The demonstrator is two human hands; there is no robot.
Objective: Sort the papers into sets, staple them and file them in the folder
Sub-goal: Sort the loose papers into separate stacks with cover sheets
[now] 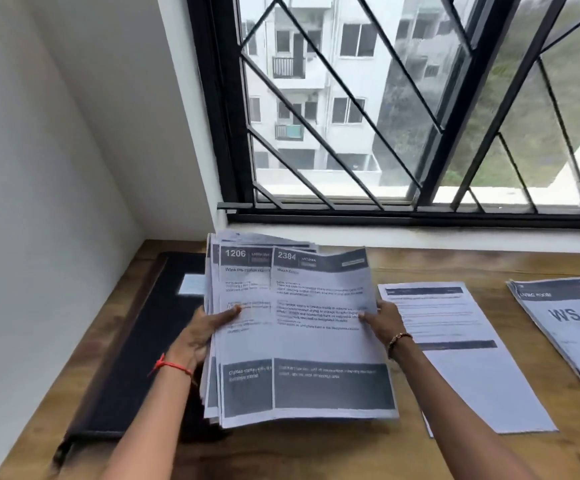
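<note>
Wooden desk (402,265) set in a white-walled corner below a window (402,105) with black diagonal bars; an apartment block shows outside. A dark folder (136,358) lies at the desk's left, partly hidden by a fanned stack of papers (247,341) gripped in the left hand (205,330). The right hand (383,320) pinches the front sheet (323,327), headed "2384"; the sheet behind reads "1206". Sorted sheets lie right: one single page (461,358), one pile (572,327) marked "WS 17".

Left hand (201,336) gripping with thumb on top, right hand (383,322) pinching, both forearms raised
</note>
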